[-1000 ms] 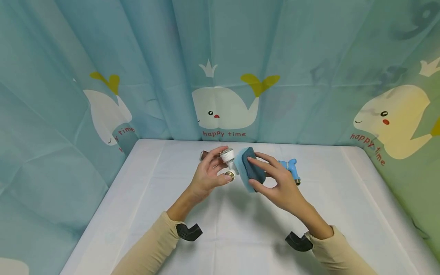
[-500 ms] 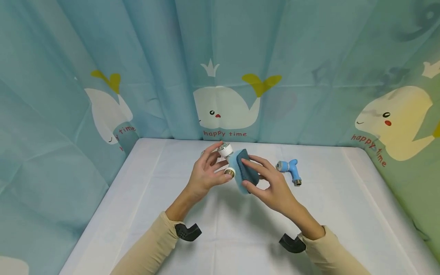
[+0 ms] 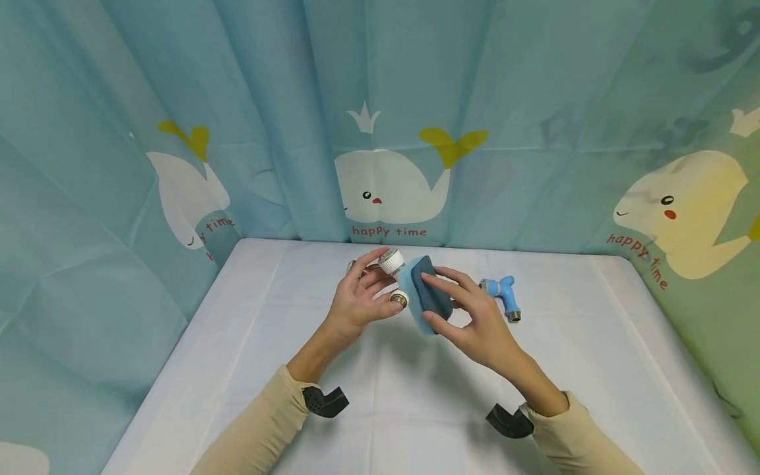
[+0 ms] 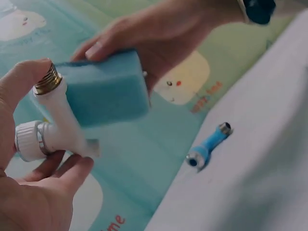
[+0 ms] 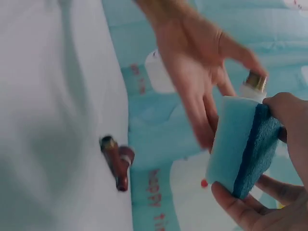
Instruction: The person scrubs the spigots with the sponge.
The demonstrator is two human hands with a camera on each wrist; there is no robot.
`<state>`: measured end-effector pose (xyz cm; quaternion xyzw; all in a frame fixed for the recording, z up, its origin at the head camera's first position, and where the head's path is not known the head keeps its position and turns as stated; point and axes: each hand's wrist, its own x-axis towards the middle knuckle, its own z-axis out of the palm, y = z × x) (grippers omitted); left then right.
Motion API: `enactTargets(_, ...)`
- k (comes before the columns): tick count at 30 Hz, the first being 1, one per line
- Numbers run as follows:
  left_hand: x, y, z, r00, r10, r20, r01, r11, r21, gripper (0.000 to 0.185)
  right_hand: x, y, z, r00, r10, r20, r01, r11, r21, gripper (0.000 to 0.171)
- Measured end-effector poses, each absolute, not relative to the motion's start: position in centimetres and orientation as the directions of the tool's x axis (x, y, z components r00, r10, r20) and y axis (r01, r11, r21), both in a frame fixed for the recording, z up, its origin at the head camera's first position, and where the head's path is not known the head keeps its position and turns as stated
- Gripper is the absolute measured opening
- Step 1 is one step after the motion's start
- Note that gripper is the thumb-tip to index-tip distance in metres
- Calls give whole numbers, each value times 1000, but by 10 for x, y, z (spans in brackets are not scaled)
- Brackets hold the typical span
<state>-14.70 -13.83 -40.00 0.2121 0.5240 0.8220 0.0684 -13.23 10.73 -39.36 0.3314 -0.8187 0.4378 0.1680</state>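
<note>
White table [image 3: 255, 316]: blue tap [image 3: 508, 295] lies aside
Left hand [image 3: 356, 300]: grips white tap [image 4: 62, 115], apparently steadying it
Right hand [image 3: 483, 324]: pinches sponge [image 3: 435, 302] so foam [image 5: 232, 139] faces it

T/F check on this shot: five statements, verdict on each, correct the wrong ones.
1. The left grip holds the white tap. True.
2. The sponge turns its dark side to the white tap. False: its light side faces the white tap; the dark side faces the right grip.
3. The right grip holds the sponge. True.
4. The blue tap lies on the table. True.
5. The brown tap is held in the right grip. False: the brown tap lies on the table, and the right grip has only the sponge.
</note>
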Motion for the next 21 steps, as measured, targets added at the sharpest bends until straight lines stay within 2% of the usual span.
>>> enactTargets(3, -146, -138, -397, -894, 325, 308, 153, -426, 892, 105, -133, 107, -395, -719, -397, 570, -695, 415, -587, 59)
enactTargets(6, -146, -139, -396, -892, 309, 330, 187, -414, 891, 101, -135, 109, -397, -732, -360, 579, -679, 458, -573, 59)
enactTargets(11, -147, -141, -396, -865, 319, 388, 288, -319, 903, 97, -132, 108, -394, -730, -389, 562, -683, 383, -621, 59)
enactTargets(14, -146, -141, -397, -845, 328, 422, 347, -264, 900, 97, -133, 107, -393, -712, -425, 559, -702, 408, -583, 58)
enactTargets(17, -146, -141, -398, -837, 333, 434, 375, -229, 899, 96, -136, 109, -394, -688, -402, 604, -723, 453, -522, 59)
enactTargets(21, -145, -139, -398, -825, 339, 453, 419, -171, 892, 95, -137, 109, -396, -634, -422, 648, -768, 440, -465, 58)
